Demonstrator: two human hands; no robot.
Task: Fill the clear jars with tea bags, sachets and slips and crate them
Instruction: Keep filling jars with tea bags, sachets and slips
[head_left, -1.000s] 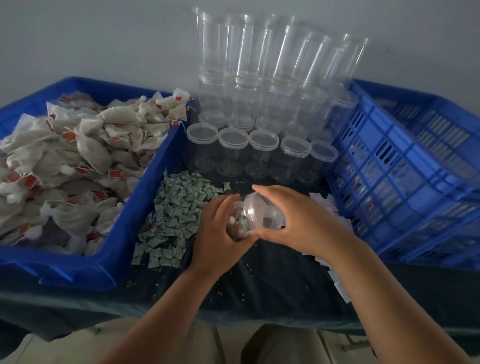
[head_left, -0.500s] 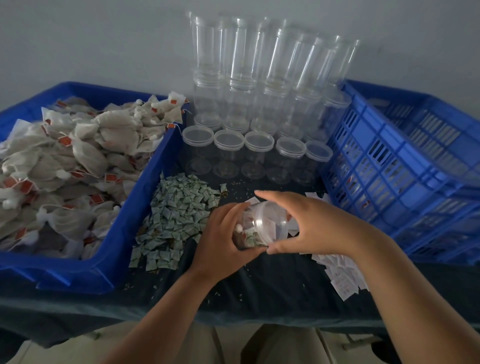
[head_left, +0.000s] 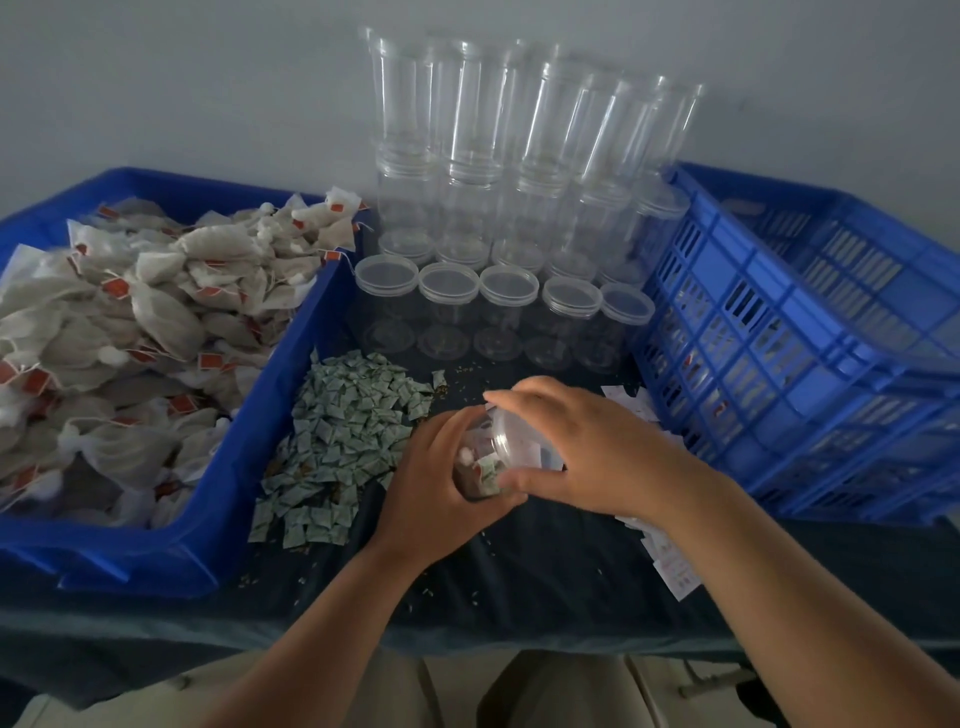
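— Moved since the last count?
— Right hand (head_left: 597, 457) had turned further round the jar (head_left: 493, 457). The jar itself had stayed put.
— Entries from nine o'clock?
— Blue bin (head_left: 218, 525), tea bags (head_left: 156, 338) heaped. Sachets (head_left: 343, 441), loose pile, ten o'clock of the hands. Left hand (head_left: 436, 488) clasped the tilted, part-filled jar's body at centre. Empty jars (head_left: 509, 306), twelve o'clock. Right hand gripped its round end. Slips (head_left: 670, 566), four. Crate (head_left: 810, 374), three.

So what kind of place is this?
Probably a small hand-packing table for tea. On it stand a blue bin heaped with tea bags, rows of empty clear jars and a slatted blue crate; the left hand and right hand grip a part-filled jar.
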